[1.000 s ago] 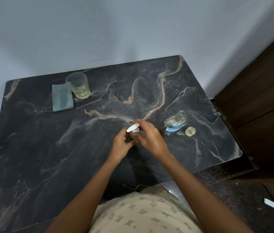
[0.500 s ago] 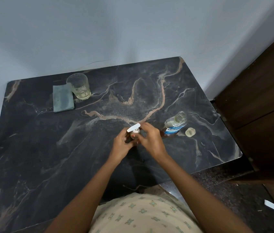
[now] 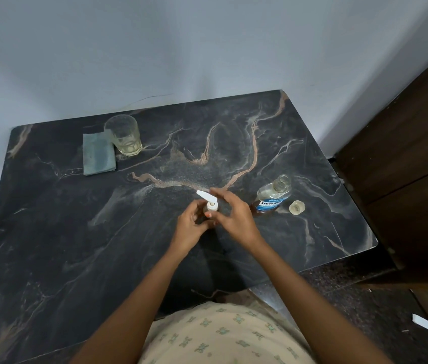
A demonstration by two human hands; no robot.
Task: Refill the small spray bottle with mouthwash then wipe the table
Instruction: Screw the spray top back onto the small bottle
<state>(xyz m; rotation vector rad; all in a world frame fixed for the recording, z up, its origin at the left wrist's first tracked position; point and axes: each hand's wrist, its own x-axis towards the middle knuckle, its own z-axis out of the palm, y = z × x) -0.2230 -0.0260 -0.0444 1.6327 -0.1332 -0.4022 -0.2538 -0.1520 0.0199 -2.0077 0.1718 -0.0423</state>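
Holding the small spray bottle (image 3: 212,206) at the table's (image 3: 76,245) centre, left hand (image 3: 190,227) curled round it and right hand (image 3: 235,219) pinching its pump top (image 3: 205,196), the person seems mid-refill: mouthwash bottle (image 3: 273,195) uncapped at 3 o'clock, cloth (image 3: 99,153) at 10 o'clock, wiping not yet begun

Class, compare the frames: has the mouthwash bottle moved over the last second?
No. The mouthwash bottle stands in the same spot, close beside its loose cap near the far right corner of the table.

light dim, even | dark shadow on table (image 3: 215,261) just nearer than right hand (image 3: 236,222) | edges bowed | focus sharp
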